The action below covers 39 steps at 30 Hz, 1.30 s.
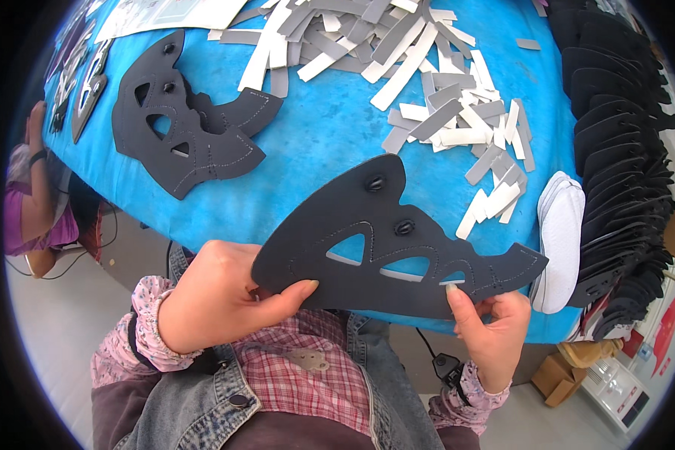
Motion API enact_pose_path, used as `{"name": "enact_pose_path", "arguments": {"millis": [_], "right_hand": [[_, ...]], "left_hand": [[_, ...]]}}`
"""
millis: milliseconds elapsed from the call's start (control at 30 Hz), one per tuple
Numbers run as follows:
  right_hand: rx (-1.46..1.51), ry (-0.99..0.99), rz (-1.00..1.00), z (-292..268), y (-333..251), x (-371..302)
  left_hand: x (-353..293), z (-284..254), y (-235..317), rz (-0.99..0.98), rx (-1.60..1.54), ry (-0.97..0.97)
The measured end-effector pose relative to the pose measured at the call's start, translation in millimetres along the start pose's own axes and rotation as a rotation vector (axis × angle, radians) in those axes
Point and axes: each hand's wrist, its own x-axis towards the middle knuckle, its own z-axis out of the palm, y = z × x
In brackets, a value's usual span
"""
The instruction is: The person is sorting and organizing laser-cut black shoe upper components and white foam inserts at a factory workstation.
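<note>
A flat black shoe upper piece (330, 217) is held up in front of me at the table's near edge. It has stitched lines, cut-out windows and two dark raised eyelets or knobs. My left hand (221, 296) grips its left end, thumb on the front face and fingers hidden behind. At the lower right, my right hand (495, 326) pinches the bottom edge with its thumb beside the smallest window. Farther left lie similar black upper pieces (172, 127), overlapping on the blue table cover (307, 135).
Loose grey and white strips (427, 90) are heaped at the far middle and right. White insole-shaped pieces (561, 240) lie by a long row of stacked black uppers (615, 150) along the right edge. Scissors (90, 90) lie far left. Another person's arm (37, 187) shows beyond the left edge.
</note>
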Motion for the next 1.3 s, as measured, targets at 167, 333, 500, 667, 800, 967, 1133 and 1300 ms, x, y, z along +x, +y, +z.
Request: {"name": "enact_pose_path", "arguments": {"millis": [167,333,500,667,800,967,1133,1300], "right_hand": [[-0.022,-0.001,-0.002,0,-1,1],[-0.032,-0.007,-0.013,1,-2,1],[-0.030,0.009,-0.014,2,-2,1],[-0.022,0.013,-0.022,3,-2,1],[-0.028,0.017,-0.019,4,-2,1],[-0.039,0.023,-0.026,5,0,1],[-0.094,0.055,-0.050,8,0,1],[-0.125,0.097,-0.071,11,3,2]], "left_hand": [[2,1,0,0.018,0.034,0.000],[1,1,0,0.002,0.038,-0.007],[1,1,0,0.018,0.053,0.008],[1,0,0,0.016,0.055,0.005],[1,0,1,0.006,0.057,0.005],[2,0,2,0.001,0.072,-0.008],[2,0,1,-0.013,0.077,-0.001],[3,1,0,0.046,0.111,0.025]]}}
